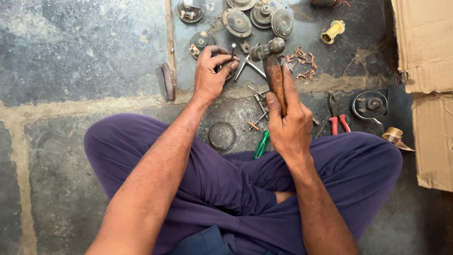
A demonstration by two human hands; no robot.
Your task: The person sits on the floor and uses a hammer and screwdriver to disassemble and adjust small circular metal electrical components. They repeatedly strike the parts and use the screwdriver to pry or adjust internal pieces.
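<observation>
You sit cross-legged on the stone floor (71,71), your purple trousers (212,184) filling the near edge of the view. Your right hand (289,123) is wrapped tight around the wooden handle of a hammer (272,71), fingers pressed together on the grip, thumb along its left side; the metal head stands just beyond your fingertips, raised above the floor. Just left of that wrist lies a green-handled screwdriver (261,144), and further left a round dark lid (222,136). To the right of the hand rest red-handled pliers (338,120), then a round metal disc part (370,105) beside the cardboard (432,137). Your left hand (212,73) is curled, fingertips pinching a thin metal pin (232,49) upright against a part on the floor that the hand mostly hides. Between the two hands lie loose screws and small rods (258,101). Beyond the hammer head, copper wire scraps (302,61) are scattered, and past your left hand sit several round horn-like discs (237,22). Far right of those lies a yellow spool (333,31).
</observation>
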